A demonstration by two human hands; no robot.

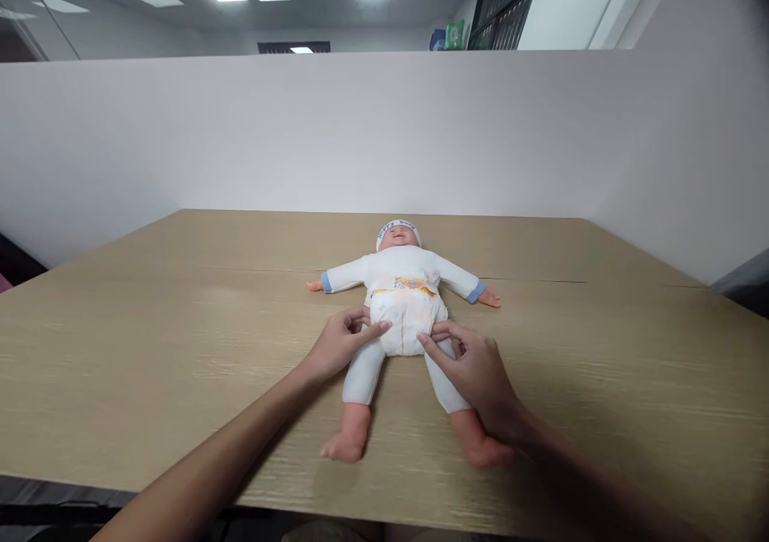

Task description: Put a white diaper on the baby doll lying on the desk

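Note:
A baby doll (400, 262) lies on its back on the table, head away from me, arms spread and bare feet toward me. It wears a white outfit with blue cuffs and a white cap with lettering. Around its hips sits a white diaper (402, 318) with an orange printed waistband. My left hand (347, 338) pinches the diaper's edge at the leg on the left side. On the right side, my right hand (465, 358) pinches the other leg edge between thumb and fingers.
The wooden table (180, 350) reaches out on both sides, with a seam running across it behind the doll. A white partition wall (360, 134) rises at its far edge and continues along the right. Beyond it, a green package (455, 35) shows high up.

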